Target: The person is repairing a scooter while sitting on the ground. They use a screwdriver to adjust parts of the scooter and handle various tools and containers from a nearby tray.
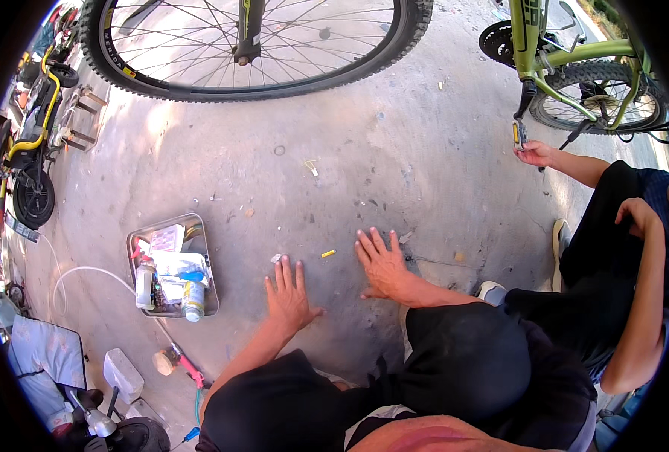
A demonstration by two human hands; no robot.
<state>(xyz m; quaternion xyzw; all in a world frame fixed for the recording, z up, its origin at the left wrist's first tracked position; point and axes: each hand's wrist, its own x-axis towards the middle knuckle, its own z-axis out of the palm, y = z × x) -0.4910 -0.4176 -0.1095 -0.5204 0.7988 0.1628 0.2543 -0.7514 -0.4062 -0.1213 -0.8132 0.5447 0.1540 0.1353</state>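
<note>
My left hand [289, 299] is stretched out over the concrete floor [334, 166], palm down, fingers spread and holding nothing. To its right my right hand [385, 269] is spread the same way, also holding nothing. Whether either palm touches the floor I cannot tell. Between the fingertips of both lies a small yellow strip [328, 254]. A little white scrap [276, 258] lies just beyond the left fingers. Left of my left hand stands a metal tray [212, 290] holding a spray can [193, 297], a clear bottle [145, 283], papers and small packets.
A bicycle wheel [251, 96] spans the far side. At right, a person's hand [536, 154] is at the pedal [518, 134] of a green bicycle [526, 45]. A hose [93, 269] with a pink-handled tool [191, 371] runs by the tray. Scooters and clutter line the left.
</note>
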